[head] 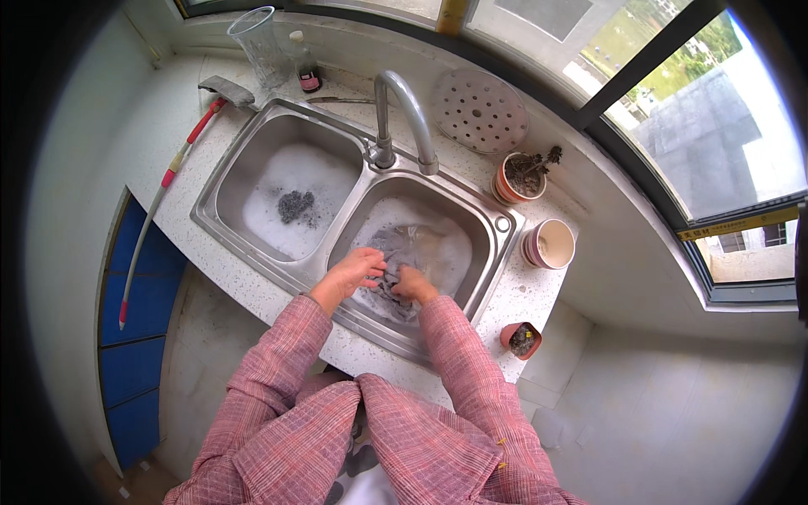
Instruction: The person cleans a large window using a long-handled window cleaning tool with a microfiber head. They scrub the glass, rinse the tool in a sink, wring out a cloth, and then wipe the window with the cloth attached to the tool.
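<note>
In the right basin (pixel 341 233) of a double stainless steel sink, a wet grey cloth (pixel 392 243) lies in sudsy water. My left hand (pixel 355 273) is over the basin's left front side, fingers apart, beside the cloth and seemingly with nothing in it. My right hand (pixel 415 284) reaches down into the bunched cloth with its fingers curled on it; the fingertips are partly hidden. Foam and a cloudy brownish patch show in the water behind. The left basin (pixel 235 218) holds white suds and a dark grey clump (pixel 295 206), perhaps a scouring pad or cloth.
A curved faucet (pixel 404 95) arches over the sink. Behind stand a clear vase (pixel 262 53), a bottle (pixel 307 69) and a perforated plate (pixel 480 110). Flowerpots (pixel 516 183), (pixel 548 245), (pixel 522 339) line the right side. A long-handled squeegee or brush (pixel 189 142) lies at left.
</note>
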